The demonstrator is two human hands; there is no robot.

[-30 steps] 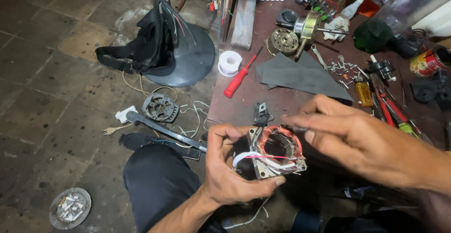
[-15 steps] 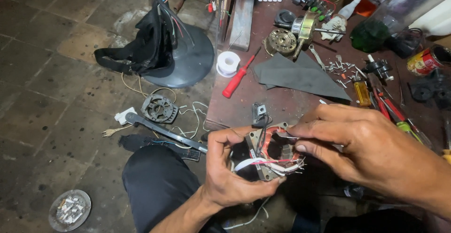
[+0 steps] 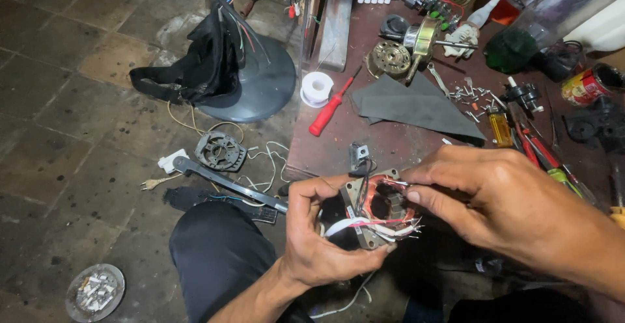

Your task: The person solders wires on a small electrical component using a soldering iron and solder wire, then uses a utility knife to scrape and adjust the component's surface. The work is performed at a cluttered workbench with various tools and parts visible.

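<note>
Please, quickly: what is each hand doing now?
Left hand: closed, holding the motor stator.
Right hand: fingers pinched at the stator's wires.

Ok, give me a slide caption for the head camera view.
Left hand grips a copper-wound motor stator while right hand pinches its wires, beside a cluttered workbench.

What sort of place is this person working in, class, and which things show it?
Probably a small repair workshop for electric fans. The left hand holds a copper-wound motor stator, a red screwdriver and loose screws lie on the workbench, and a fan base stands on the floor.
</note>
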